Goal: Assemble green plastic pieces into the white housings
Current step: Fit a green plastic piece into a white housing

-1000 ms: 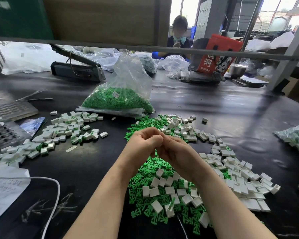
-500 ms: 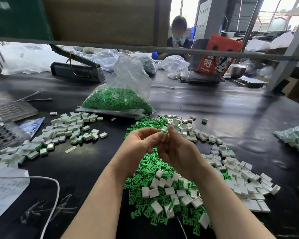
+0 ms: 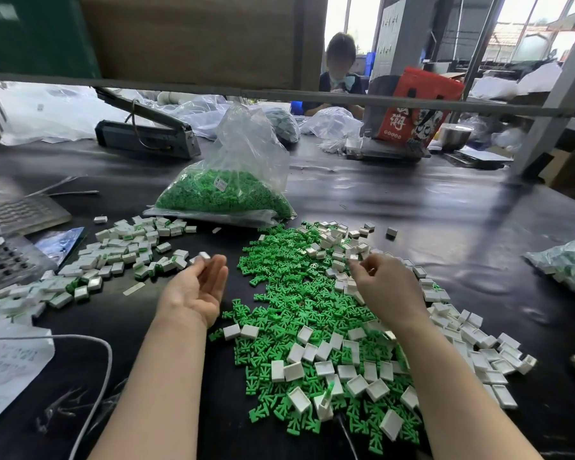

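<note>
Head view: the left hand (image 3: 196, 287) lies palm-up with its fingers straight and loosely spread, and a white housing (image 3: 204, 255) sits at its fingertips, at the near edge of the finished pile (image 3: 120, 254) — whether it rests on the fingers or has already left them I cannot tell. That pile lies ahead and to the left of this hand.

The right hand (image 3: 384, 287) reaches forward over the loose green pieces (image 3: 289, 293), its fingers curled, with a second white housing (image 3: 353, 257) at their tips. It appears to pinch the housing, though the contact is too small to be sure.

The empty housings (image 3: 478, 346) lie beside and under the right hand, strung in a band running from far-centre to near-right, so the right hand is plainly the nearer one for taking a housing. The green pieces fill the space between the two hands, within reach of either — my judgement is that the coming pick goes to the right hand.
</note>
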A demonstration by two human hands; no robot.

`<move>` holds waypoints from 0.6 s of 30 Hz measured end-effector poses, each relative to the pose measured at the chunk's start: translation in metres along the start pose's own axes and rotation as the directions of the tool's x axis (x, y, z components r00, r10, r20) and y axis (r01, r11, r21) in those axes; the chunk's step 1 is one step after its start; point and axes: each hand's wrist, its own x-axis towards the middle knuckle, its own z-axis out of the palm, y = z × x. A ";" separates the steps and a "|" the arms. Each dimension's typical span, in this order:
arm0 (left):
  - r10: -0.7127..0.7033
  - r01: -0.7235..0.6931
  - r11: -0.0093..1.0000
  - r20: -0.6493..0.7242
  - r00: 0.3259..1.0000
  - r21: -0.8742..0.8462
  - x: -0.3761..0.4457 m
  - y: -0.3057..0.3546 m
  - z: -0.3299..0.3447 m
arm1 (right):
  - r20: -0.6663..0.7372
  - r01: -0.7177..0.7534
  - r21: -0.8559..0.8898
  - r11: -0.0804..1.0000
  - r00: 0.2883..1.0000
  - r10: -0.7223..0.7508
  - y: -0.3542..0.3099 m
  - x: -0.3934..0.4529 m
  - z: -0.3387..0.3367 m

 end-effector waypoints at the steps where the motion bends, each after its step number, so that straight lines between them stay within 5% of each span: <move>1: 0.003 -0.004 0.999 -0.014 1.000 -0.041 0.003 0.003 -0.002 | -0.013 -0.022 -0.055 0.998 1.000 0.022 0.004 0.001 -0.002; 5: 0.088 -0.092 0.983 -0.030 0.996 -0.159 0.009 0.012 -0.006 | -0.041 -0.086 -0.198 0.976 0.996 0.079 0.010 0.002 -0.009; 9: 0.133 -0.123 0.969 0.029 0.991 -0.213 0.010 0.016 -0.007 | 0.029 0.018 -0.203 0.979 1.000 -0.013 0.006 0.000 -0.006; 12: 0.115 -0.100 0.982 0.091 0.989 -0.161 0.005 0.010 -0.003 | 0.089 0.139 -0.316 0.939 0.989 -0.116 0.004 -0.001 0.002; 18: 0.055 -0.066 0.996 0.168 0.984 0.062 -0.006 -0.004 0.006 | 0.178 0.167 -0.417 0.893 0.979 -0.100 0.005 -0.003 0.014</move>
